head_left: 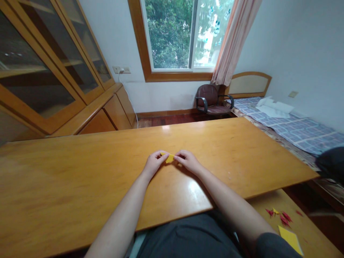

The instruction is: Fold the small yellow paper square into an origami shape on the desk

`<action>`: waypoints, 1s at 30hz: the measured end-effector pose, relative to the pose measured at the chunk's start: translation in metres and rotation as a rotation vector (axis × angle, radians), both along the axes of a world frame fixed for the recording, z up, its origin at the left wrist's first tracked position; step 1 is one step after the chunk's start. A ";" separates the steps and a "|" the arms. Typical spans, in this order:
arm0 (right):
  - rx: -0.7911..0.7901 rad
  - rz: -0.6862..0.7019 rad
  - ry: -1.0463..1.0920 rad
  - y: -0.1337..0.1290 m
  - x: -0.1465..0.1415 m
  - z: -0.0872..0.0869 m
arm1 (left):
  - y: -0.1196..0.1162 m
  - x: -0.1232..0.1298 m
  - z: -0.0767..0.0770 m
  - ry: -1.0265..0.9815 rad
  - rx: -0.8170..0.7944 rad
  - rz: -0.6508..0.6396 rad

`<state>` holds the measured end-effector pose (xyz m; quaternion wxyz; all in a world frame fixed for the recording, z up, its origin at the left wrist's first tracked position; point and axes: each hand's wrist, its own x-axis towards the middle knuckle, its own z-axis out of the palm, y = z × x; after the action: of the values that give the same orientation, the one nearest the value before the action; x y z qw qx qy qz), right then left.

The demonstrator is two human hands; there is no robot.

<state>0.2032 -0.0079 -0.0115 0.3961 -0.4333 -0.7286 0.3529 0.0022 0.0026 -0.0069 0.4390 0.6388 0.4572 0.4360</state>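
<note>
A small folded piece of yellow paper (170,158) is held just above the wooden table (80,179), between my two hands. My left hand (156,161) pinches its left end between thumb and fingers. At the other end, the thumb and fingertips of my right hand (187,160) close on the paper's right tip. Both forearms reach in from the near edge. The paper's finer creases are too small to make out.
On a lower surface at the right lie several red folded paper pieces (285,218) and a yellow paper stack (290,239). Beyond the table stand a brown armchair (208,98) and a bed (301,130). A glass-door cabinet (57,61) lines the left wall.
</note>
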 end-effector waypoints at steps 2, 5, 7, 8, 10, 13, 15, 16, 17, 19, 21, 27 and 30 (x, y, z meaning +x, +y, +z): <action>0.012 -0.012 0.002 0.000 0.001 0.000 | 0.000 -0.001 0.001 0.028 0.017 0.017; 0.017 -0.035 0.009 0.000 0.002 0.000 | -0.001 -0.002 0.002 0.043 0.024 0.041; 0.016 -0.047 0.025 0.000 0.002 0.000 | -0.002 -0.002 0.003 0.047 0.017 0.037; 0.016 -0.053 0.035 0.000 0.002 0.001 | -0.002 -0.002 0.004 0.048 0.013 0.033; 0.020 -0.063 0.056 0.000 0.002 0.001 | -0.003 -0.002 0.005 0.049 0.007 0.026; 0.012 -0.079 0.081 0.000 0.002 0.002 | -0.004 -0.001 0.006 0.054 0.011 0.028; -0.014 -0.082 0.088 0.000 0.002 0.002 | -0.004 0.000 0.006 0.058 0.020 0.021; -0.026 -0.079 0.086 0.000 0.001 0.002 | -0.004 0.000 0.006 0.060 0.028 0.012; -0.036 -0.072 0.082 -0.001 0.001 0.002 | -0.005 0.001 0.007 0.065 0.036 -0.002; -0.041 -0.053 0.070 -0.001 0.001 0.002 | -0.006 0.002 0.008 0.090 0.058 -0.036; -0.027 -0.041 0.056 0.000 0.001 0.002 | -0.007 0.004 0.009 0.144 0.089 -0.064; 0.028 -0.040 -0.002 0.000 0.000 0.003 | -0.006 0.005 0.008 0.249 0.159 -0.097; 0.039 -0.038 -0.033 -0.002 0.000 0.003 | -0.006 0.005 0.007 0.239 0.172 -0.093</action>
<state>0.2029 -0.0096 -0.0081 0.3991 -0.4449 -0.7334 0.3238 0.0073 -0.0037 0.0003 0.3449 0.7420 0.4369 0.3736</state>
